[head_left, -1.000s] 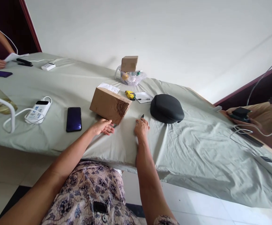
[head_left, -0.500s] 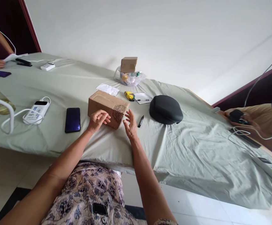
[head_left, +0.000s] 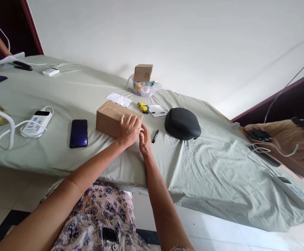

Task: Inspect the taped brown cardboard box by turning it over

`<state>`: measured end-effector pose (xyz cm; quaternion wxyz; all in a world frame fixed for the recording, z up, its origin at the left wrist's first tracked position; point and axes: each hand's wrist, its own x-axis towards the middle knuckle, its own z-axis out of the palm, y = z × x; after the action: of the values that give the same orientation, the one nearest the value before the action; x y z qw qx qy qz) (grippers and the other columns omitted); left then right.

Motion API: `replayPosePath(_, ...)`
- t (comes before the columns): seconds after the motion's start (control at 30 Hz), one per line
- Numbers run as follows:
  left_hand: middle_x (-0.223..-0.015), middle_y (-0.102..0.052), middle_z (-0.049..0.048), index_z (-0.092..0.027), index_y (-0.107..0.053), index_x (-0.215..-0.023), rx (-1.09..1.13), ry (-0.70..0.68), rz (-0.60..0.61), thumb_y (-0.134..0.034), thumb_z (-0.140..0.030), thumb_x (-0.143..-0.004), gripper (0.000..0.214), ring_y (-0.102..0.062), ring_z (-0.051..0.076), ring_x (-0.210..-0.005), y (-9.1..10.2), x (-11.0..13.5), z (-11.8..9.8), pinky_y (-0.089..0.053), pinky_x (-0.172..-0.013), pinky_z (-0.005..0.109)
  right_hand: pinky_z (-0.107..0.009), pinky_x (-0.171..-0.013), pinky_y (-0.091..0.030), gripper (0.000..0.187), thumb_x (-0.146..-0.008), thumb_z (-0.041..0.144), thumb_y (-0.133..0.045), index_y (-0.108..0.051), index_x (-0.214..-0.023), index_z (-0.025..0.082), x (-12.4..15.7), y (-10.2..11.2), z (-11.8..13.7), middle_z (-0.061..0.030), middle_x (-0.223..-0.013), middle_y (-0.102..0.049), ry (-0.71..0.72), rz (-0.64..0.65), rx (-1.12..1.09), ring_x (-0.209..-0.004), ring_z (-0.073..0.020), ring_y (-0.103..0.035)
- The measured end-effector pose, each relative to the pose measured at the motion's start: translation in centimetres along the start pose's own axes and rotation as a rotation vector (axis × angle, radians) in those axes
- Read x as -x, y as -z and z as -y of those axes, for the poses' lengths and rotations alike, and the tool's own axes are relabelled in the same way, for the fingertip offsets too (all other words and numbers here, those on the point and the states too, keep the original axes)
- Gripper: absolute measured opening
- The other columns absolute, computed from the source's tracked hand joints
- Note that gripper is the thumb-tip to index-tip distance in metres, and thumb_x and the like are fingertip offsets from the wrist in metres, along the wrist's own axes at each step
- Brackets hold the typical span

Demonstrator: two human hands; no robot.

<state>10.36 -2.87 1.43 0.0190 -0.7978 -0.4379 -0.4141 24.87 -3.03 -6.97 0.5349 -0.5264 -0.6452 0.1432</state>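
The box (head_left: 108, 123) is in place on the cloth (head_left: 206, 167) in front of the person, its top flat and seemingly closed, and the marker (head_left: 155, 136) lies free to its right; work on the box's right end looks unfinished, as both hands are there. The left hand (head_left: 129, 132) drapes over that end, fingers slightly parted and pinching nothing visible, while the right hand (head_left: 145, 140) is loosely open alongside (whether its fingertips touch cardboard, I cannot tell).
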Motion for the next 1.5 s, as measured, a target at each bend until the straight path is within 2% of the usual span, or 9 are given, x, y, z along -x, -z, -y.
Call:
replayPosePath(0.13, -0.139, -0.065, 0.0153, -0.019, -0.061, -0.135, 0.011, -0.059, -0.038, -0.047, -0.028, -0.100, 0.039, -0.056, 0.033, -0.136, -0.2, 1.7, 1.1, -0.038, -0.118, 0.058, -0.042, -0.093, -0.055, 0.076, -0.096, 0.076, -0.030, -0.048, -0.147, 0.023, 0.0, 0.0, 0.0, -0.0162, -0.139, -0.059, -0.100, -0.072, -0.083, -0.106, -0.0240, -0.068)
replayPosePath(0.3, -0.140, -0.066, 0.0097, -0.023, -0.062, -0.135, 0.037, -0.165, -0.135, -0.041, -0.035, -0.103, 0.040, -0.057, 0.029, -0.137, 0.5, 4.3, 2.7, -0.038, -0.121, 0.054, -0.037, -0.083, -0.055, 0.068, -0.097, 0.070, -0.036, -0.046, -0.147, 0.024, -0.1, -0.1, 0.7, -0.0140, -0.135, -0.059, -0.090, -0.115, -0.157, -0.097, -0.0222, -0.068)
replayPosePath(0.47, -0.139, -0.066, 0.0103, -0.025, -0.064, -0.136, 0.099, -0.187, -0.115, -0.045, -0.034, -0.102, 0.040, -0.055, 0.026, -0.140, 1.4, 5.9, 4.3, -0.033, -0.123, 0.051, -0.041, -0.085, -0.053, 0.065, -0.094, 0.067, -0.042, -0.050, -0.143, 0.025, -0.1, 0.3, 1.2, -0.0135, -0.132, -0.058, 0.054, -0.194, -0.049, -0.095, -0.0228, -0.061)
replayPosePath(0.6, -0.138, -0.067, 0.0085, -0.025, -0.062, -0.138, 0.117, -0.224, -0.202, -0.046, -0.028, -0.102, 0.040, -0.048, 0.026, -0.146, 1.5, 6.1, 4.6, -0.023, -0.127, 0.051, -0.042, -0.080, -0.053, 0.066, -0.091, 0.068, -0.050, -0.052, -0.140, 0.025, 0.3, 0.6, 1.7, -0.0135, -0.126, -0.057, 0.183, -0.247, 0.068, -0.092, -0.0241, -0.059)
replayPosePath(0.73, -0.138, -0.068, 0.0067, -0.025, -0.060, -0.140, 0.068, -0.311, -0.291, -0.049, -0.023, -0.101, 0.040, -0.044, 0.025, -0.149, 1.5, 6.2, 4.1, -0.015, -0.128, 0.049, -0.054, -0.097, -0.049, 0.075, -0.087, 0.079, -0.047, -0.055, -0.134, 0.021, 0.7, 0.4, 2.5, -0.0149, -0.123, -0.057, 0.328, -0.354, 0.236, -0.110, -0.0319, -0.058)
replayPosePath(0.87, -0.139, -0.067, 0.0059, -0.026, -0.060, -0.139, 0.018, -0.368, -0.288, -0.051, -0.025, -0.101, 0.039, -0.046, 0.023, -0.147, 1.5, 6.4, 3.6, -0.014, -0.130, 0.048, -0.058, -0.103, -0.044, 0.080, -0.086, 0.085, -0.044, -0.055, -0.132, 0.020, 0.8, -0.1, 3.3, -0.0154, -0.122, -0.059, 0.398, -0.395, 0.275, -0.117, -0.0349, -0.055)
replayPosePath(1.17, -0.137, -0.068, 0.0045, -0.028, -0.061, -0.139, 0.075, -0.427, -0.246, -0.051, -0.023, -0.101, 0.039, -0.046, 0.022, -0.148, 1.3, 6.5, 3.9, -0.012, -0.131, 0.047, -0.043, -0.091, -0.050, 0.062, -0.095, 0.076, -0.034, -0.062, -0.103, 0.021, 0.4, 0.2, 3.5, -0.0070, -0.099, -0.065, 0.187, -0.320, -0.072, -0.095, -0.0250, -0.062)
replayPosePath(1.37, -0.149, -0.058, 0.0086, -0.031, -0.064, -0.136, 0.155, -0.223, -0.222, -0.046, -0.026, -0.104, 0.038, -0.038, 0.027, -0.153, 0.8, 6.4, 5.5, -0.012, -0.129, 0.058, -0.043, -0.093, -0.050, 0.063, -0.093, 0.075, -0.040, -0.069, -0.106, 0.020, -0.2, 0.2, 2.2, -0.0087, -0.103, -0.068, 0.002, -0.187, -0.108, -0.100, -0.0262, -0.063)
replayPosePath(1.5, -0.152, -0.055, 0.0086, -0.028, -0.062, -0.140, 0.295, -0.160, -0.205, -0.042, -0.027, -0.105, 0.040, -0.032, 0.026, -0.155, 0.5, 6.2, 6.9, -0.031, -0.126, 0.052, -0.044, -0.095, -0.051, 0.068, -0.090, 0.078, -0.042, -0.071, -0.110, 0.020, -0.6, 0.2, 1.2, -0.0111, -0.108, -0.069, -0.089, -0.139, -0.057, -0.105, -0.0279, -0.064)
